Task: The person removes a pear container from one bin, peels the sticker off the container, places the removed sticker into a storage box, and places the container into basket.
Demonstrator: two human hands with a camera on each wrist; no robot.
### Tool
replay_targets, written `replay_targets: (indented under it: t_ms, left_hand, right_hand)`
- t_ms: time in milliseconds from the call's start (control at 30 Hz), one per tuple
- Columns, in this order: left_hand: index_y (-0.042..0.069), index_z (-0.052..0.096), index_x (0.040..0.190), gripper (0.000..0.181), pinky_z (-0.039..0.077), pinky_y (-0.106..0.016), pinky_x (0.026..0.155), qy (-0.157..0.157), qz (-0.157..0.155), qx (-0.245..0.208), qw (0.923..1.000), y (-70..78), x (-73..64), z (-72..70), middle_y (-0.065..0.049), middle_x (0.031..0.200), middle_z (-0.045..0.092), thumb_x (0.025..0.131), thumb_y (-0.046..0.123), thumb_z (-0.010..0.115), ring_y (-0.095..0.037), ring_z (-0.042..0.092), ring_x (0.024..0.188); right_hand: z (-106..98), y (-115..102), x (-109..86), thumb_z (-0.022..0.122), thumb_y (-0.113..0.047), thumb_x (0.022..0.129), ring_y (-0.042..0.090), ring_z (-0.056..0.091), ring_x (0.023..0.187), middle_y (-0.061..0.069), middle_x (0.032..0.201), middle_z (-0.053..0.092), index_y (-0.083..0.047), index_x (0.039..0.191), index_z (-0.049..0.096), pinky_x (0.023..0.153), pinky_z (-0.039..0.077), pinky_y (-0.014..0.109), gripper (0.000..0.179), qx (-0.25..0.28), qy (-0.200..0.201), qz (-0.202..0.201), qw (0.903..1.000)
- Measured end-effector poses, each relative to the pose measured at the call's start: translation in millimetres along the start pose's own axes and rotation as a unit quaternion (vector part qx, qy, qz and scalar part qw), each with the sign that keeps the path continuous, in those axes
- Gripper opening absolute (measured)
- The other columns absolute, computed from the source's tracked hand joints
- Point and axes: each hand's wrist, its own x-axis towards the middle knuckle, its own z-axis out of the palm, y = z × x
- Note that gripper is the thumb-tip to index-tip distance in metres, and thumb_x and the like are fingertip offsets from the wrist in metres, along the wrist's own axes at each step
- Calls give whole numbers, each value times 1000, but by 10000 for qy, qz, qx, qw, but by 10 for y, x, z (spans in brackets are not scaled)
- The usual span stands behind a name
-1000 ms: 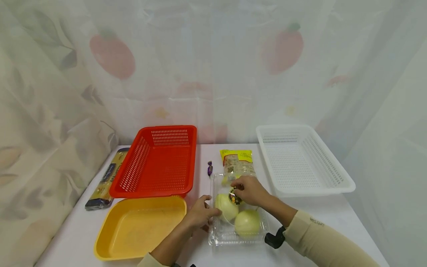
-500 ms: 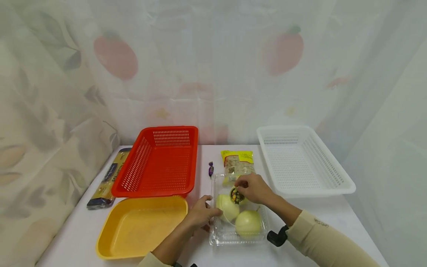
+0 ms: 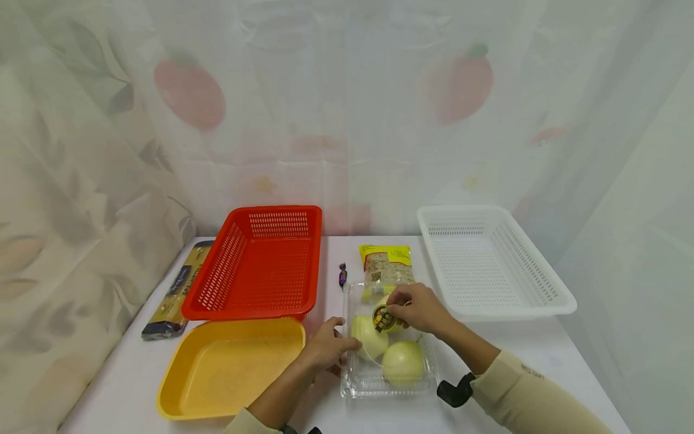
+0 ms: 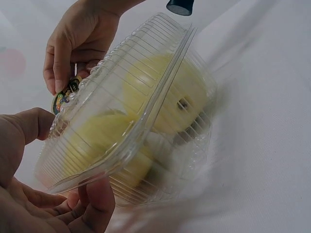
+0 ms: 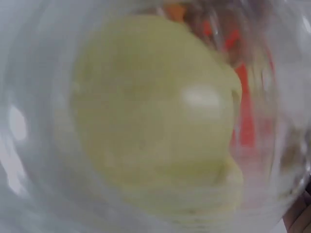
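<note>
A clear plastic clamshell box point(image 3: 359, 383) lies on the table with several round pale yellow-green pears point(image 3: 403, 363) inside. My left hand point(image 3: 328, 347) grips its left edge, thumb on top and fingers below, as the left wrist view shows. Over the lid, my right hand point(image 3: 420, 308) pinches the edge of a round black label point(image 3: 382, 318) with coloured print. Whether any of the label still sticks to the lid, I cannot tell. A blurred pear point(image 5: 150, 107) behind the clear plastic fills most of the right wrist view.
Behind the box lie a yellow-topped food packet point(image 3: 387, 263) and a small purple wrapped candy point(image 3: 343, 275). A red basket point(image 3: 314, 265) and a yellow tub point(image 3: 179, 361) stand left, beside a spaghetti packet point(image 3: 176, 295). At the right back is a white basket point(image 3: 542, 265).
My right hand has shifted slightly to the right over the lid, and the label has turned a little at its fingertips. The left hand and the box stay in place.
</note>
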Motion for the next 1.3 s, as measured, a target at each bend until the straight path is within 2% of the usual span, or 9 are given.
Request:
replay_targets:
  t_ms: [167, 300, 567, 767, 933, 1300]
  left_hand:
    - [-6, 35, 140, 78, 54, -40, 45, 1, -14, -72, 10000, -4, 5, 0, -16, 92, 52, 78, 17, 76, -23, 54, 60]
    - [-6, 36, 140, 78, 54, -40, 44, 10, -7, -62, 10000, -10, 10, 0, -16, 92, 52, 78, 17, 76, -22, 54, 58]
    - [-5, 36, 140, 78, 54, -40, 45, 57, -29, -19, 10000, -11, 7, 5, -16, 94, 52, 78, 18, 76, -24, 54, 61]
    - [-4, 36, 141, 78, 54, -40, 46, 75, -119, -10, 9999, -7, 6, 10, -15, 93, 53, 78, 19, 77, -26, 56, 65]
    - [-4, 35, 141, 78, 54, -41, 45, 78, -46, -80, 9999, -19, 18, 9, -15, 92, 52, 79, 18, 77, -26, 57, 64]
    - [-5, 35, 141, 78, 53, -39, 44, 76, 38, -135, 9999, -35, 7, 24, -15, 90, 53, 79, 17, 77, -24, 55, 61]
  right_hand:
    - [12, 8, -79, 68, 0, 85, 20, 60, 55, 12, 71, 64, 5, 87, 65, 51, 55, 34, 7, 995, 86, 423, 9941]
    - [23, 2, -143, 69, -1, 85, 21, 61, 57, 13, 73, 63, 7, 90, 64, 52, 56, 34, 11, 1420, 302, 651, 9873]
    - [33, -14, -252, 69, -3, 87, 23, 63, 61, 15, 79, 64, 8, 94, 64, 55, 57, 35, 15, 1907, 622, 862, 9759]
    - [95, -14, -345, 70, -2, 86, 24, 63, 61, 17, 77, 63, 10, 96, 62, 57, 57, 33, 17, 2221, 887, 938, 9664]
    - [170, -14, -400, 70, -3, 86, 25, 64, 63, 18, 79, 62, 10, 96, 62, 58, 57, 35, 18, 2410, 1086, 894, 9603]
    - [325, -47, -487, 70, 0, 85, 28, 64, 62, 20, 82, 61, 9, 93, 63, 58, 57, 37, 15, 2780, 1652, 1120, 9396]
